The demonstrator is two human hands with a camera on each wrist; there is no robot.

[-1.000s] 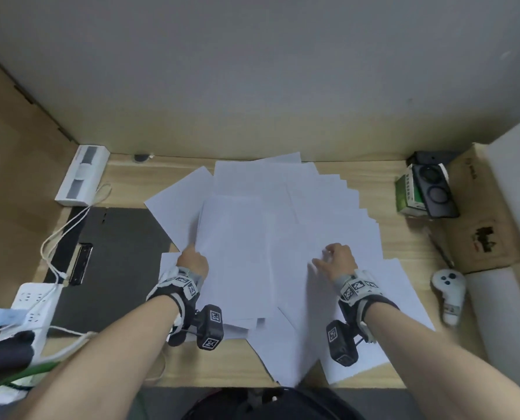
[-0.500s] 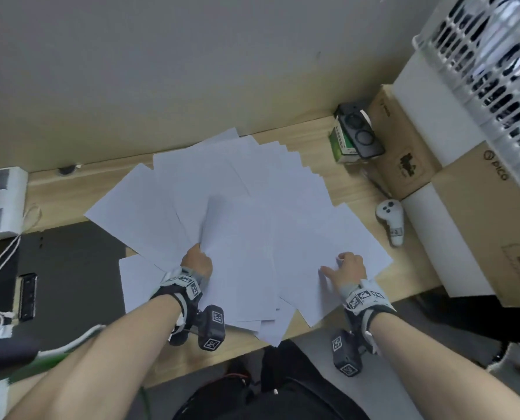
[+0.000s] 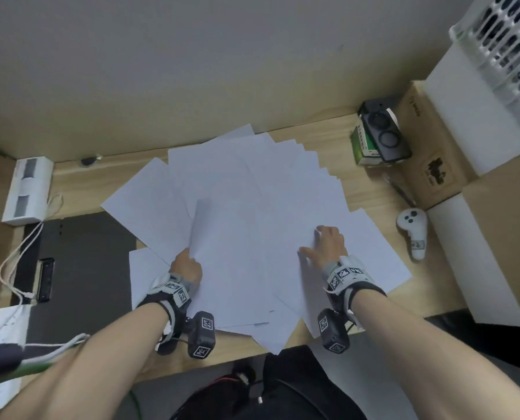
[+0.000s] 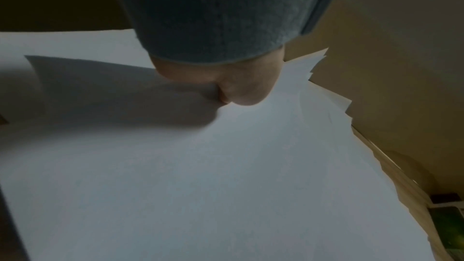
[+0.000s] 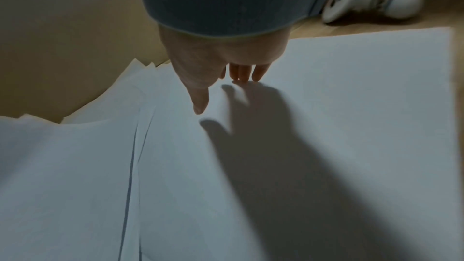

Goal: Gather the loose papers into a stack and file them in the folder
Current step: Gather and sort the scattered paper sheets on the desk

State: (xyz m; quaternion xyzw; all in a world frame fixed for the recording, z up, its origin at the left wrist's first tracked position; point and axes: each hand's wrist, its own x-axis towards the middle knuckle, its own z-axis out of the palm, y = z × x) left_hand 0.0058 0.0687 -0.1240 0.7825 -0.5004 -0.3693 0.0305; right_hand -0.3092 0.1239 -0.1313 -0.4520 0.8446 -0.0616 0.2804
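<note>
White papers point(image 3: 252, 213) are lying fanned across the wooden table point(image 3: 337, 137) in the head view, overlapping but unsquared. The left hand point(image 3: 187, 265) is pinching the near-left edge of a few sheets, and the right hand point(image 3: 328, 245) is resting on the right sheets with fingers spread. A dark folder point(image 3: 83, 268) is lying flat at the left, partly under the sheets and holding none of them.

Seen from the left wrist, the left hand point(image 4: 233, 86) is gripping a lifted sheet edge.

From the right wrist, the right hand's fingertips point(image 5: 258, 74) are touching paper, holding nothing.

Gathering looks barely begun; stacking and filing remain.
</note>
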